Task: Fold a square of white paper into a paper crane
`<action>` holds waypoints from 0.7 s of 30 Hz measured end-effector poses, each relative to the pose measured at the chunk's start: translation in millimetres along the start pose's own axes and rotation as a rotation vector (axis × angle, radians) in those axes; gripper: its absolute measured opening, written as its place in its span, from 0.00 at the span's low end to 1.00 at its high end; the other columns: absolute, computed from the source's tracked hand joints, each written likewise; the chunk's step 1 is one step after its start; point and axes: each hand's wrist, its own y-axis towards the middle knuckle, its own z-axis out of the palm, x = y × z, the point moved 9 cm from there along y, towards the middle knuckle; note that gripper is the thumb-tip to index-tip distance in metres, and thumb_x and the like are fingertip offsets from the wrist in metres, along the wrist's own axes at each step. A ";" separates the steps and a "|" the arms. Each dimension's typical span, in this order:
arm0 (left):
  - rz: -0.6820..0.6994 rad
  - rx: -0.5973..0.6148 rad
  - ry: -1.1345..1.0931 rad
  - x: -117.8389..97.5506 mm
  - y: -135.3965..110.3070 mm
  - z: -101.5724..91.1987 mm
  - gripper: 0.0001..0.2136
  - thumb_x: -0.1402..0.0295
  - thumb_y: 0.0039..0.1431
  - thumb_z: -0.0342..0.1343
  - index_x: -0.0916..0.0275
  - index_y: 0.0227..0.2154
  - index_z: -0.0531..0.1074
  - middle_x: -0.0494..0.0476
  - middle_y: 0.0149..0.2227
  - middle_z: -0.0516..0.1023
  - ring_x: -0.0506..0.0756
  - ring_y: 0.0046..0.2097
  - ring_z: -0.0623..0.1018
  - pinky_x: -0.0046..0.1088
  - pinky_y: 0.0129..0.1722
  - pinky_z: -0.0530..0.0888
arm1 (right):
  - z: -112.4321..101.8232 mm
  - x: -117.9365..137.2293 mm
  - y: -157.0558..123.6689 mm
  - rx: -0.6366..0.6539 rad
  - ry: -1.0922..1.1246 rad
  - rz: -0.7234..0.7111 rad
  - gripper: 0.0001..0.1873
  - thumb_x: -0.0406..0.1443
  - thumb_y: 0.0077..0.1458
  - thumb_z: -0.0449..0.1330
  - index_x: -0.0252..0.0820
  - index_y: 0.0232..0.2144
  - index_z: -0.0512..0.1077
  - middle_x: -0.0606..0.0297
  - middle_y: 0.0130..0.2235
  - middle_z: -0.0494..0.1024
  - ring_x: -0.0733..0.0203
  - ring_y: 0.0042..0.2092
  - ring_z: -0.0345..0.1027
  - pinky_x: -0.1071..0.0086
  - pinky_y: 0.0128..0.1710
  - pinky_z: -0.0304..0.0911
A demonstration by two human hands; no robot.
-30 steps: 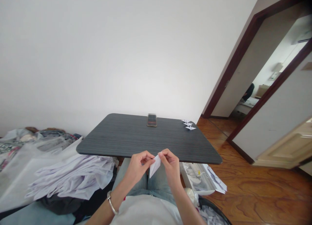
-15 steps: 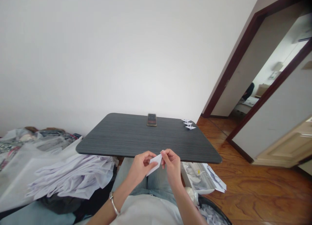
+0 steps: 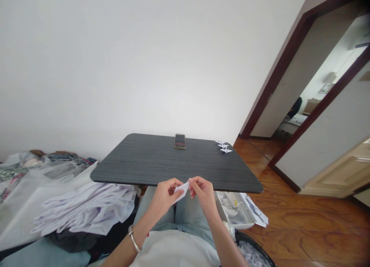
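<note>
My left hand (image 3: 164,195) and my right hand (image 3: 204,193) both pinch a small folded white paper (image 3: 181,191) over my lap, just in front of the near edge of a dark grey table (image 3: 150,163). The paper lies nearly flat between my fingertips. A silver bangle (image 3: 133,239) sits on my left wrist. Three small folded white paper figures (image 3: 223,146) stand at the table's far right corner. A phone (image 3: 179,141) lies at the table's far edge.
A heap of white sheets (image 3: 83,209) lies left of my knees, with bags and cloth behind it. A white tray (image 3: 237,213) and a dark bin (image 3: 254,255) holding crumpled paper sit at my right on the wooden floor. An open doorway (image 3: 303,112) is at right.
The folded paper has turned from pointing down to lying nearly level between my fingers. Both hands have shifted slightly upward toward the table edge.
</note>
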 end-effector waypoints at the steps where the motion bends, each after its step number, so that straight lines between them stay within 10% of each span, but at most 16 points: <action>1: 0.002 0.000 0.009 0.0 0.4 -0.3 0.07 0.68 0.51 0.55 0.65 0.31 0.75 0.54 0.27 0.78 0.50 0.26 0.71 0.22 0.24 0.64 | 0.3 0.1 0.2 0.002 0.008 0.002 0.15 0.45 0.46 0.62 0.38 0.20 0.70 0.70 0.18 0.69 0.70 0.17 0.59 0.77 0.14 0.57; 21: -0.037 0.028 0.002 -1.0 2.6 0.4 0.08 0.67 0.50 0.55 0.66 0.31 0.75 0.56 0.28 0.79 0.51 0.27 0.72 0.22 0.24 0.63 | 0.0 0.2 1.7 0.052 -0.013 -0.022 0.15 0.45 0.48 0.61 0.38 0.21 0.69 0.71 0.17 0.68 0.73 0.16 0.56 0.79 0.13 0.53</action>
